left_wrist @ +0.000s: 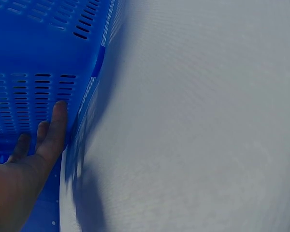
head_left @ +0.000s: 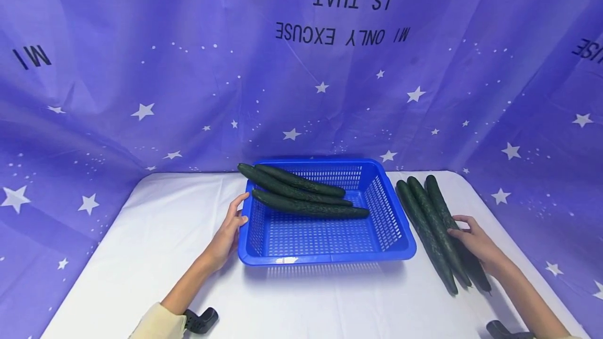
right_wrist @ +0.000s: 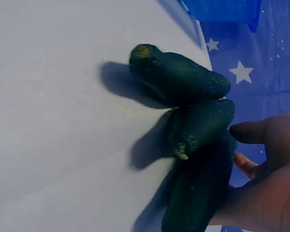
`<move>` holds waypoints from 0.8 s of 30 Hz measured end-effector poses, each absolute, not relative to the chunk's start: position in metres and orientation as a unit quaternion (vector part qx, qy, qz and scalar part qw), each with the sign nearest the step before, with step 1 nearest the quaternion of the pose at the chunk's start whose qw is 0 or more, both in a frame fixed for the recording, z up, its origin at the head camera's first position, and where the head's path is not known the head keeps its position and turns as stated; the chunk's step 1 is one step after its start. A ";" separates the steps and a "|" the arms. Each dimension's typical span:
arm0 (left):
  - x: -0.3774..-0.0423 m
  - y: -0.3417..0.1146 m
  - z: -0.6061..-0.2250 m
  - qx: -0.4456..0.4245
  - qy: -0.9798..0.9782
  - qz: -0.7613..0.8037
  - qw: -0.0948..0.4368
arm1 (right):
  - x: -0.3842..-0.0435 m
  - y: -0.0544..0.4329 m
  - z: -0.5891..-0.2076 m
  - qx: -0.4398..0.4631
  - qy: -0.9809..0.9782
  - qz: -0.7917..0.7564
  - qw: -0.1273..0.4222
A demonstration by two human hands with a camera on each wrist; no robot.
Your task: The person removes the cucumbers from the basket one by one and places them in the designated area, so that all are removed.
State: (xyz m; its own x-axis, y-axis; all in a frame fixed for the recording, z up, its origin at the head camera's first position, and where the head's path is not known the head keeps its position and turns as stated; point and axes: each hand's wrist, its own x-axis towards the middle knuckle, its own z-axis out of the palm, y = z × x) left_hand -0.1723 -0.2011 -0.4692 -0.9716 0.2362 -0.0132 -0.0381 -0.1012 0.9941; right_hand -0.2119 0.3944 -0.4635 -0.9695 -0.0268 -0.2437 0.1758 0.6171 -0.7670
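Observation:
A blue plastic basket with slotted walls stands on the white-covered table. Three dark green cucumbers lie in it, their left ends resting over its left rim. My left hand is at the basket's left side; in the left wrist view its fingers lie fairly straight against the slotted outer wall. Right of the basket, three more cucumbers lie side by side. Over the rightmost one, my right hand holds it between thumb and fingers, part of the grip hidden.
A white cloth covers the table. Purple curtain fabric with stars and lettering hangs behind and along both sides. Black wrist straps show near both forearms.

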 end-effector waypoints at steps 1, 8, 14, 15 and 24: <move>-0.172 -0.201 -0.469 0.077 0.664 0.738 0.093 | -0.211 0.394 -0.463 0.043 0.892 -0.437 0.111; -0.171 -0.200 -0.467 0.078 0.667 0.735 0.094 | -0.214 0.371 -0.451 0.012 0.907 -0.417 -0.054; -0.170 -0.200 -0.467 0.076 0.667 0.735 0.095 | -0.222 0.329 -0.422 -0.082 0.888 -0.436 -0.116; -0.170 -0.200 -0.467 0.075 0.667 0.735 0.094 | -0.224 0.321 -0.416 -0.103 0.885 -0.441 -0.111; -0.171 -0.199 -0.467 0.075 0.664 0.738 0.090 | -0.233 0.250 -0.360 -0.262 0.833 -0.485 -0.035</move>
